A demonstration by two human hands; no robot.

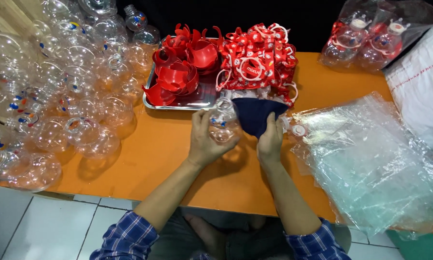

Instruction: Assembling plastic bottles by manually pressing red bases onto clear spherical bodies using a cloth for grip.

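Left hand (204,139) grip pinching clear round bottle (222,126), surface centre | right hand (270,140) grip pinching dark blue cloth (255,115) | risk: smooth bottle slipping, knocking metal tray (178,103) at 12 o'clock.

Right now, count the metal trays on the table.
1. The tray sits at the table's far middle, holding red cups and red straps. Another could be hidden under the straps.

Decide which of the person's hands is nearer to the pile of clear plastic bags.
Right. The right hand, gripping a dark blue cloth, lies just beside the clear plastic bags; the left hand, holding a clear bottle, is farther away.
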